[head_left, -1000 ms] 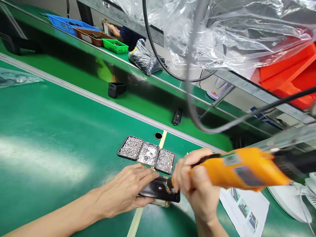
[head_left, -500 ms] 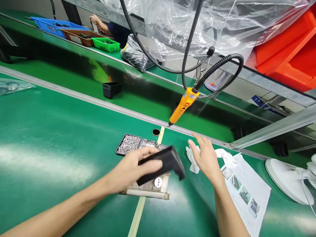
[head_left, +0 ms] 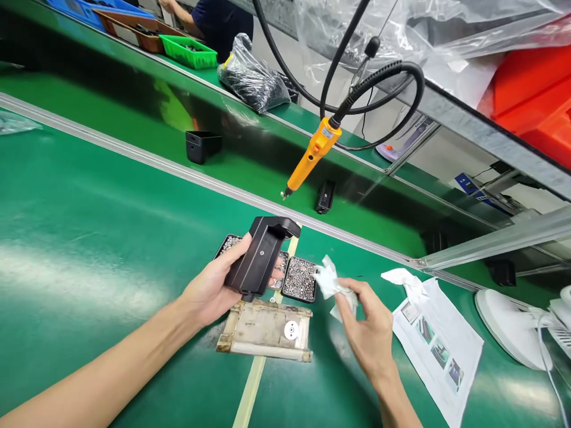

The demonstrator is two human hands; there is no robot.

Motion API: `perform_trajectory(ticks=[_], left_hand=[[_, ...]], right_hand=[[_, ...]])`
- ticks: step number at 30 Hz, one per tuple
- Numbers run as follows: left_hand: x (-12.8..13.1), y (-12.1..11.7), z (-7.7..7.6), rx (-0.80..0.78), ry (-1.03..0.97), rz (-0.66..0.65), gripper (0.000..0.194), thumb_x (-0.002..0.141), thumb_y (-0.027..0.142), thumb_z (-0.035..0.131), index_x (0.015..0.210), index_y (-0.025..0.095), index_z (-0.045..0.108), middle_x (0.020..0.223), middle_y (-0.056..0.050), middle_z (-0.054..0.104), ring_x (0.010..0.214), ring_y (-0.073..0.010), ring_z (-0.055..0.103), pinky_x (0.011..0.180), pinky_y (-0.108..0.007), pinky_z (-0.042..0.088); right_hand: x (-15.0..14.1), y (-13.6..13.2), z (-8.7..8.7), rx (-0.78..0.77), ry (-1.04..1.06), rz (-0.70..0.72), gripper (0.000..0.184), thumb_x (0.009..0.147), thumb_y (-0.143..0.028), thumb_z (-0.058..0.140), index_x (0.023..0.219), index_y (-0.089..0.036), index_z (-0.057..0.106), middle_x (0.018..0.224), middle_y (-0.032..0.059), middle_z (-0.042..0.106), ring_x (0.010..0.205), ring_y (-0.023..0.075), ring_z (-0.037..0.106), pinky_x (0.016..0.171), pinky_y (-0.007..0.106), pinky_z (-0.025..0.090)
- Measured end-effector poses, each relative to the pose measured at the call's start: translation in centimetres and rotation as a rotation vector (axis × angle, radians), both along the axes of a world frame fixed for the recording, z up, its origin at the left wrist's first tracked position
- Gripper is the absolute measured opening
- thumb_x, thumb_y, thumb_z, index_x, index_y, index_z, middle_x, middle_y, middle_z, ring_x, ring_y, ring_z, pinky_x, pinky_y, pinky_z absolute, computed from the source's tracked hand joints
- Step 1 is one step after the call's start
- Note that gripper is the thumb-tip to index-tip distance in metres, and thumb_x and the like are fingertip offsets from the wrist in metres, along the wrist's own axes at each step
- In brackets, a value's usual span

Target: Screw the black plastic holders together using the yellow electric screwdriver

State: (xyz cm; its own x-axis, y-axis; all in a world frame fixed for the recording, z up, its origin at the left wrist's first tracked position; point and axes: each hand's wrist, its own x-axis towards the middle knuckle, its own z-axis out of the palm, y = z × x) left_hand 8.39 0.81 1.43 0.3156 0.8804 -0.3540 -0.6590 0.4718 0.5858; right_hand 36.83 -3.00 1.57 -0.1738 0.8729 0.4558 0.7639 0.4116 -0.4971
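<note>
My left hand (head_left: 214,291) is wrapped round a black plastic housing (head_left: 256,261), tilted, with a hooked upper end and one small screw-like spot on its face. To the right, my right hand (head_left: 368,324) pinches a crumpled white tissue (head_left: 329,279); the tissue is apart from the housing. Behind the housing stand small black trays of tiny metal screws, the rightmost tray (head_left: 300,279) in full view and the others partly hidden. Just below the housing lies a worn, taped flat block (head_left: 267,333) with a white round disc (head_left: 291,330) on it.
An orange electric screwdriver (head_left: 310,157) hangs from a cable above the bench. Black parts (head_left: 203,147) lie on the green belt beyond the metal rail. Printed sheets (head_left: 439,351) and a white fan (head_left: 513,333) are at right. A co-worker's arm (head_left: 182,15) shows behind bins.
My left hand has turned the black housing more upright and its face toward me. My right hand has picked up the tissue from the bench. The view has shifted slightly.
</note>
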Motion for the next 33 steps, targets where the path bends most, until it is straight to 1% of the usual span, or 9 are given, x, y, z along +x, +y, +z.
perform_trajectory(ticks=[3,5,10,18,21,24,26,31,33], left_hand=[[-0.1,-0.1,-0.3,-0.01,0.006,0.017,0.039,0.1,0.047,0.062,0.117,0.014,0.073,0.11,-0.014,0.077,0.088,-0.0262,0.078,0.078,-0.036,0.067],[-0.1,-0.1,-0.5,-0.025,0.009,0.023,0.038,0.1,0.047,0.062,0.115,0.015,0.073,0.109,-0.013,0.078,0.088,-0.0253,0.078,0.079,-0.035,0.067],[-0.2,-0.2,-0.6,-0.045,0.017,-0.032,0.04,0.098,0.052,0.063,0.108,0.015,0.075,0.097,-0.013,0.079,0.077,-0.0236,0.078,0.069,-0.029,0.066],[-0.2,-0.2,-0.4,-0.032,0.031,-0.049,0.042,0.095,0.054,0.066,0.106,0.015,0.076,0.1,-0.012,0.079,0.075,-0.0225,0.077,0.064,-0.027,0.064],[-0.2,-0.3,-0.6,-0.031,0.027,-0.059,0.044,0.093,0.055,0.068,0.11,0.015,0.076,0.1,-0.013,0.079,0.08,-0.0237,0.077,0.067,-0.027,0.064],[-0.2,-0.3,-0.8,-0.032,0.026,-0.064,0.045,0.092,0.056,0.068,0.11,0.015,0.076,0.103,-0.014,0.079,0.081,-0.0244,0.077,0.067,-0.027,0.064],[-0.2,-0.3,-0.9,-0.027,0.026,-0.075,0.046,0.093,0.057,0.067,0.109,0.014,0.076,0.1,-0.015,0.079,0.079,-0.0246,0.077,0.066,-0.027,0.064],[-0.3,-0.3,-0.6,0.013,0.032,-0.057,0.045,0.099,0.052,0.06,0.112,0.012,0.075,0.097,-0.017,0.079,0.079,-0.0266,0.077,0.07,-0.032,0.065],[-0.3,-0.2,-0.5,0.012,0.042,-0.054,0.045,0.101,0.05,0.058,0.115,0.011,0.075,0.101,-0.018,0.078,0.081,-0.0267,0.077,0.071,-0.032,0.065]], right_hand=[[-3.1,-1.8,0.9,-0.006,-0.023,0.307,0.03,0.097,-0.009,0.059,0.124,-0.022,0.062,0.108,0.0085,0.072,0.096,0.0208,0.068,0.081,0.036,0.059],[-4.0,-3.1,0.7,-0.084,-0.125,0.402,0.032,0.098,-0.01,0.058,0.128,-0.02,0.062,0.112,0.0112,0.071,0.098,0.0222,0.069,0.081,0.037,0.061],[-3.1,-5.0,-0.3,-0.107,-0.362,0.38,0.034,0.104,-0.019,0.052,0.137,-0.019,0.059,0.124,0.0161,0.069,0.111,0.0262,0.07,0.082,0.038,0.065],[-2.8,-3.9,-0.1,-0.057,-0.383,0.452,0.019,0.105,-0.019,0.052,0.121,-0.017,0.062,0.112,0.0119,0.072,0.1,0.0225,0.072,0.071,0.033,0.059],[-3.2,-3.1,0.2,-0.175,-0.36,0.494,0.015,0.106,-0.02,0.047,0.11,-0.02,0.062,0.106,0.0091,0.068,0.093,0.0209,0.067,0.072,0.033,0.056],[-3.0,-1.8,1.3,-0.41,-0.175,0.54,0.02,0.108,-0.023,0.043,0.097,-0.021,0.06,0.102,0.0064,0.063,0.089,0.0178,0.061,0.077,0.032,0.053],[-2.5,-0.6,2.2,-0.475,0.039,0.48,0.024,0.108,-0.026,0.043,0.09,-0.021,0.058,0.096,0.0039,0.061,0.085,0.0153,0.058,0.075,0.029,0.049],[-2.7,2.4,4.1,-0.432,0.485,0.055,0.034,0.106,-0.041,0.051,0.08,-0.021,0.055,0.068,-0.0052,0.047,0.061,0.0097,0.04,0.057,0.024,0.035],[-4.1,3.3,4.6,-0.397,0.556,0.024,0.031,0.104,-0.043,0.056,0.082,-0.021,0.059,0.07,-0.0052,0.05,0.061,0.0091,0.041,0.057,0.023,0.035]])
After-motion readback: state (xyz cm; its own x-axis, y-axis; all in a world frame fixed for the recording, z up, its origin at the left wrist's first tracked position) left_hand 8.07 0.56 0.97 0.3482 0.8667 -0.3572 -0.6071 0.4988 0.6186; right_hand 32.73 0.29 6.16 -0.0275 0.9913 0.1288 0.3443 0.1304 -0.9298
